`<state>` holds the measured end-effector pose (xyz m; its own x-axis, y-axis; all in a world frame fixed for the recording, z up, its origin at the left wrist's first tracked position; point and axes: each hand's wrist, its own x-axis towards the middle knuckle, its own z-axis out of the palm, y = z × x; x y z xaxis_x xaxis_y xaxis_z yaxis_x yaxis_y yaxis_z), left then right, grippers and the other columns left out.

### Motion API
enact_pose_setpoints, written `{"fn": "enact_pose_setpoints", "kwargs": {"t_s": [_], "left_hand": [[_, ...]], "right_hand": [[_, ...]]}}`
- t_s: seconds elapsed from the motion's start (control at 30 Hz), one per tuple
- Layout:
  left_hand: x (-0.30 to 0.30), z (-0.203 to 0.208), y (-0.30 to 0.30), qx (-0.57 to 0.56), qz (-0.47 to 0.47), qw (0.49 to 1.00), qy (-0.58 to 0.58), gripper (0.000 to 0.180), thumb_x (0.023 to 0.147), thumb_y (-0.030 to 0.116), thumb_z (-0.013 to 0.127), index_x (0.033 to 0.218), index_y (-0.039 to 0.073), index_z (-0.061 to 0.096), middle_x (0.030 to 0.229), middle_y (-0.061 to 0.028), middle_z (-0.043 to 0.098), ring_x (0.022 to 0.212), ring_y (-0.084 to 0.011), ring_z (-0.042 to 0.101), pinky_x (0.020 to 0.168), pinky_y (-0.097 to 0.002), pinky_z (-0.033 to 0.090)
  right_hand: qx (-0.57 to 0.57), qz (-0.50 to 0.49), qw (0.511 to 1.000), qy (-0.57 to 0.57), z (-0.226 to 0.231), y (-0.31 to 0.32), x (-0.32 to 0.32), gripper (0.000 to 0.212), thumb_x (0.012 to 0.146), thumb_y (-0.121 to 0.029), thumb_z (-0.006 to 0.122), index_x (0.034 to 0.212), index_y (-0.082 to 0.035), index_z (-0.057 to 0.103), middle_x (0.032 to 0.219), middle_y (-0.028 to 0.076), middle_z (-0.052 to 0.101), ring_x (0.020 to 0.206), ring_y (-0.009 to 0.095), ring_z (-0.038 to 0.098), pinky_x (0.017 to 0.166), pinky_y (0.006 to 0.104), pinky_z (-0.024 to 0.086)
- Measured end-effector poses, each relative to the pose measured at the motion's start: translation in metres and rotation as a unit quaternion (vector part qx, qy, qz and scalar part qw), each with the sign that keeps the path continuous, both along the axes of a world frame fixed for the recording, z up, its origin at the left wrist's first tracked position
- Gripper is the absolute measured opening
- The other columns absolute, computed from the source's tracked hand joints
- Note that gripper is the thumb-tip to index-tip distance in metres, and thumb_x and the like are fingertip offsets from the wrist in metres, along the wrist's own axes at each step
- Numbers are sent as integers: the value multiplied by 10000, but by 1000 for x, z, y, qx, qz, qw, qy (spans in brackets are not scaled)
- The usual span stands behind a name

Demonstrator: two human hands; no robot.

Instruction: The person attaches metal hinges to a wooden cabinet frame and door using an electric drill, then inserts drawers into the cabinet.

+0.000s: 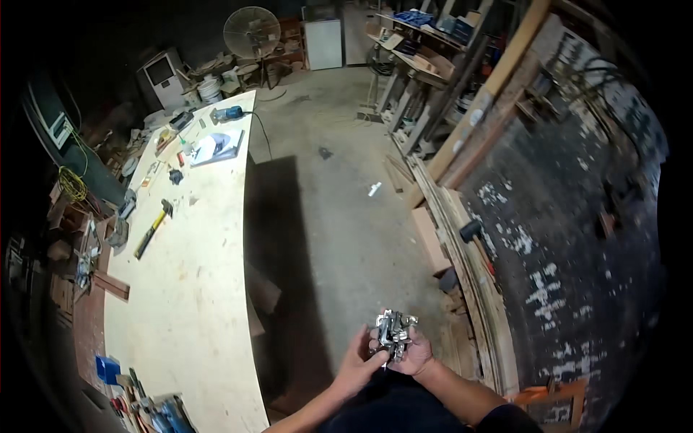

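Note:
A heap of shiny metal fittings (pixel 392 329), which look like cabinet hinges, is cupped between my two hands in front of my body. My left hand (pixel 355 368) closes on the heap from the left, its thumb lying along the lower pieces. From the right and below, my right hand (pixel 418 356) supports the same heap with its fingers curled round it. The pieces overlap, and those at the bottom are hidden by my palms. Both hands are over the floor, to the right of a long pale plywood table (pixel 195 303) and apart from it.
On the table lie a yellow-handled hammer (pixel 152 232), a blue power tool (pixel 229 113) and a blue box (pixel 107 369). Hand tools (pixel 155 413) crowd its near left corner. Timber (pixel 465 270) runs along the right, beside a mallet (pixel 473 234). A fan (pixel 251 33) stands far back.

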<state>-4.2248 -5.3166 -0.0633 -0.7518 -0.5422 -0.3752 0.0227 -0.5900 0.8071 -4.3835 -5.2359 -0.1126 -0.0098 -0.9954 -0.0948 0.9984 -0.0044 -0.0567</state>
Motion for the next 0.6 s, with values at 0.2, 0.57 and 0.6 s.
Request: {"fn": "enact_pose_setpoints", "kwargs": {"t_s": [0.2, 0.57, 0.6], "left_hand": [[-103, 46, -203, -96, 11, 995, -36, 911, 896, 116, 801, 1597, -24, 237, 1505, -190, 458, 1352, -254, 506, 1110, -373, 457], [-311, -36, -614, 0, -12, 996, -86, 695, 985, 188, 717, 1522, -74, 362, 1406, -167, 608, 1241, -203, 608, 1066, -337, 496], [-337, -30, -649, -23, -30, 996, -81, 699, 969, 240, 749, 1489, -82, 412, 1372, -168, 617, 1224, -196, 616, 1061, -339, 499]], "right_hand": [[53, 130, 989, 43, 14, -221, -125, 700, 915, -336, 765, 1512, -127, 466, 1341, 117, 639, 1215, 325, 629, 1075, 519, 497], [40, 184, 982, 13, -9, -604, -394, 738, 922, -459, 717, 1540, -228, 384, 1328, 233, 589, 1177, 402, 601, 911, 558, 565], [42, 161, 986, 25, -1, -633, -419, 733, 920, -456, 720, 1536, -235, 391, 1296, 225, 602, 1179, 398, 601, 888, 578, 566]]}}
